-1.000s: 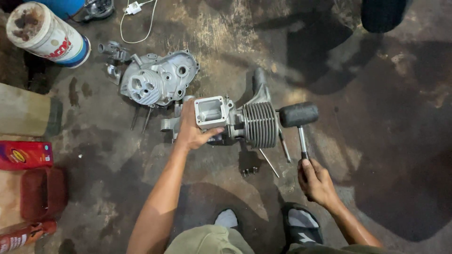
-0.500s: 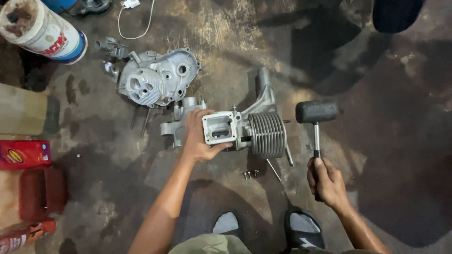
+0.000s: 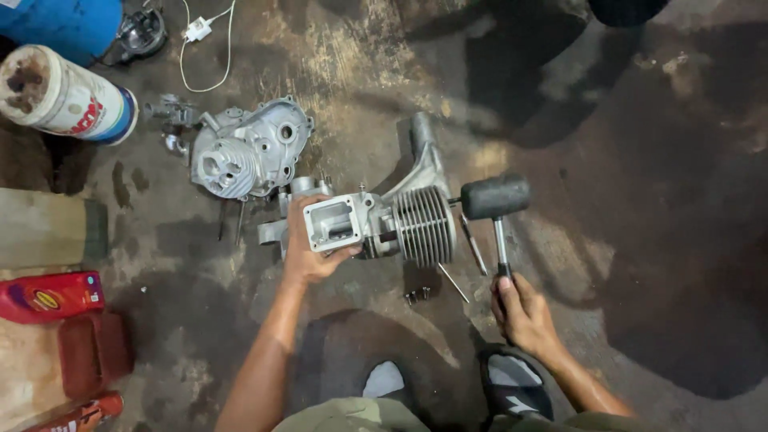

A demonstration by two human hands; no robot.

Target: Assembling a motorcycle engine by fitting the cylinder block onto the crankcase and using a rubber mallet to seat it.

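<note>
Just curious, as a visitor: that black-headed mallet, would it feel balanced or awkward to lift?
Probably top-heavy: the mallet has a bulky black head on a thin shaft, and the right hand grips it low on the handle. The head looks like rubber, so likely tough, not fragile. Laid on the floor, its rounded head might roll a little.

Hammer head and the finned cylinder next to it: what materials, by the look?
Hammer head: likely rubber, since it is matt black with rounded edges and no glint; the shaft looks like bright steel. Finned cylinder: probably cast aluminium, dull silver-grey with thin cast cooling fins and a slightly grainy surface. Its exact alloy cannot be told.
</note>
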